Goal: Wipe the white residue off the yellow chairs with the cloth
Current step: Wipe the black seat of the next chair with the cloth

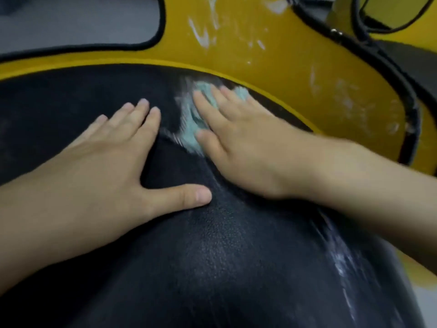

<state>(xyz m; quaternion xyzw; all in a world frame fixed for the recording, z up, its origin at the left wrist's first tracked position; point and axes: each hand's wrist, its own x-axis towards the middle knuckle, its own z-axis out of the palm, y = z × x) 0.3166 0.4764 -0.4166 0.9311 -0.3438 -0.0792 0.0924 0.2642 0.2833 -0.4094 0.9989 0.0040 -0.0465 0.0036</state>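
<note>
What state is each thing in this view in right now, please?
Black textured seat cushion: white streaks along its right side.
Yellow glossy chair shell: smeared with white residue.
Light blue cloth: pressed onto the cushion under the right hand.
Left hand: flat, fingers straight, on the cushion.

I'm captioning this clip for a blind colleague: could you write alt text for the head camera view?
A right hand presses a pale blue-green cloth flat against a black textured seat cushion, while the left hand rests flat beside it. White residue streaks mark the yellow chair shell behind.
</note>
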